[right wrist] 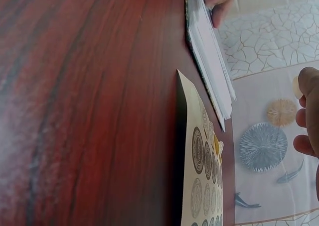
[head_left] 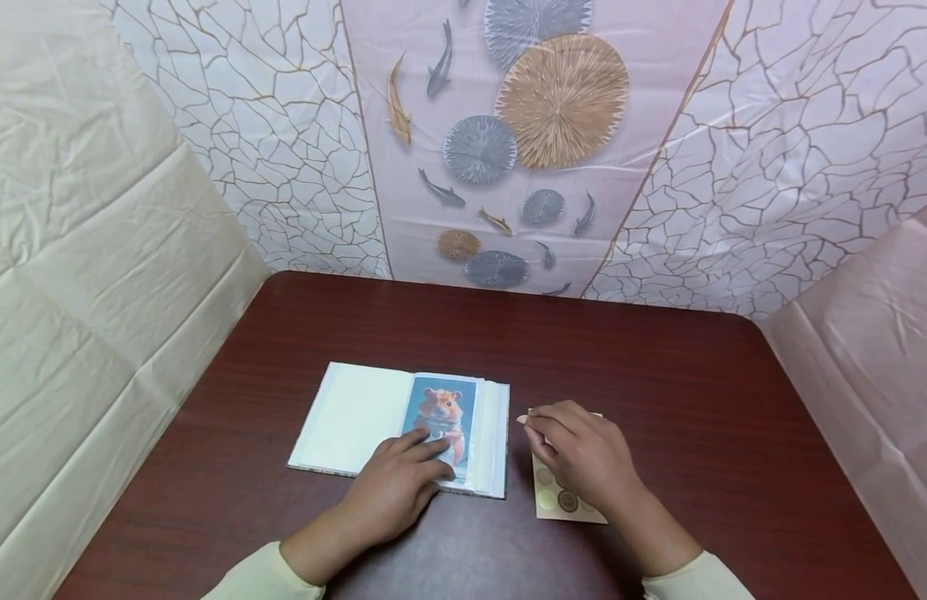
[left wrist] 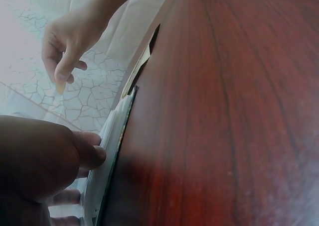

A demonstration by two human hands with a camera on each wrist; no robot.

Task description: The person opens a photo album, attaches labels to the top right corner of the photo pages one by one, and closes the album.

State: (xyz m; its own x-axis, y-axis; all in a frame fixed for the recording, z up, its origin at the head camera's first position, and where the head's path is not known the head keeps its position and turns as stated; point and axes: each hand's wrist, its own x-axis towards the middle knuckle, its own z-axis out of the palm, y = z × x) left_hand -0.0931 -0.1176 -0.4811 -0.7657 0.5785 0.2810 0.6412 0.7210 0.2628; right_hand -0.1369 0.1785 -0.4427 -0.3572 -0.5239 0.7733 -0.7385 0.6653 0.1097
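Note:
An album (head_left: 351,417) lies spread on the table, its left page blank and its right page bearing a hamster picture (head_left: 439,402). On the lower part of that picture rests my left hand (head_left: 396,483), fingers spread and fairly straight. To the right of the album is a sheet of round stickers (head_left: 546,510), in gold and dark prints; the right wrist view shows its sticker rows (right wrist: 202,186). Above this sheet my right hand (head_left: 583,450) pinches a small pale round sticker (head_left: 522,419) between thumb and finger. The left wrist view shows that sticker (left wrist: 60,87) held clear of the album.
The dark red wooden table (head_left: 621,358) carries the album and sheet. Behind it hangs a patterned cloth (head_left: 478,200) with fish and round discs, and pale cloth (head_left: 96,250) closes in the sides.

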